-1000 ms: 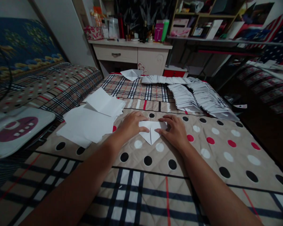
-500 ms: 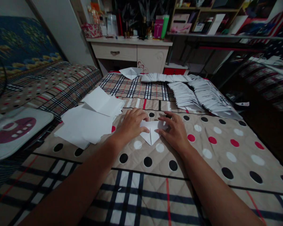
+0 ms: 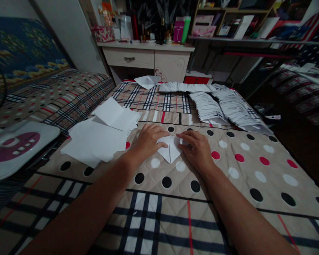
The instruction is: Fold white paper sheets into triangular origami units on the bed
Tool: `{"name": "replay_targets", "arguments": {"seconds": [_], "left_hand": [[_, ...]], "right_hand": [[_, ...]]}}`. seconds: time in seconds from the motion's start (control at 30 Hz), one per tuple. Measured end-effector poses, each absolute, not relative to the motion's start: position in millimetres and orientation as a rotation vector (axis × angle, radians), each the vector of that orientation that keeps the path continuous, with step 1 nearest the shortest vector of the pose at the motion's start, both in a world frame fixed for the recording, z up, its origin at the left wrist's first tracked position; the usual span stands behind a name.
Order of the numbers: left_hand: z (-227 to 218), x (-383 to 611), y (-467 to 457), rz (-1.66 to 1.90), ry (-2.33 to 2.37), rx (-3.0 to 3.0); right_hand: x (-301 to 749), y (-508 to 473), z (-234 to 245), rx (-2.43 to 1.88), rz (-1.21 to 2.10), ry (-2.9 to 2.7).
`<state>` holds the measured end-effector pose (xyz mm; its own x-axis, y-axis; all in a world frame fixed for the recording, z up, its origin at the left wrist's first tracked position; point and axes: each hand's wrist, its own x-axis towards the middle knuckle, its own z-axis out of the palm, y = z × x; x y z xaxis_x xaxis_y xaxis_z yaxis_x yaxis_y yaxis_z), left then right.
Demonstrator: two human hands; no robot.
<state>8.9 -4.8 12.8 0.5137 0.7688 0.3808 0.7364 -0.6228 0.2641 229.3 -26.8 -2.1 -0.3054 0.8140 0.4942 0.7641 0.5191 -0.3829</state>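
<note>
A folded white sheet of paper (image 3: 169, 153), its lower end a point with a crease down the middle, lies flat on the quilted bedspread. From the left, my left hand (image 3: 150, 139) grips its edge, thumb on top and fingers along the upper side. On the other side my right hand (image 3: 195, 143) has its thumb on the paper and its fingertips at the top edge near the centre. Loose white sheets (image 3: 103, 138) are piled left of my left hand. Beyond my right hand stand long rows of folded papers (image 3: 208, 108).
Another folded paper (image 3: 147, 82) lies at the bed's far edge. A white plastic object with a purple panel (image 3: 17, 146) sits at the left. Behind the bed stands a cream cabinet (image 3: 129, 58) with bottles and boxes on top. The bedspread (image 3: 234, 173) is dotted and checked.
My right fingertips have slid left along the paper's top edge towards its centre. My left fingers have stretched slightly to the right, so both hands' fingertips are closer together.
</note>
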Motion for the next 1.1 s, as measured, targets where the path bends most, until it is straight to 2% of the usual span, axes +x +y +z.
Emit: {"name": "replay_targets", "arguments": {"seconds": [0.4,0.73,1.1], "left_hand": [[13.4,8.4,-6.9,0.706,1.321,2.7],[17.0,8.0,-8.0,0.613,1.601,2.585],[18.6,10.9,-10.5,0.693,1.641,2.581]], "right_hand": [[229.1,-27.3,-4.6,-1.295,0.062,-2.111],[234.0,-30.4,-3.1,-1.656,0.03,-1.922],[232.1,-32.6,-0.3,-1.599,0.001,-1.885]]}}
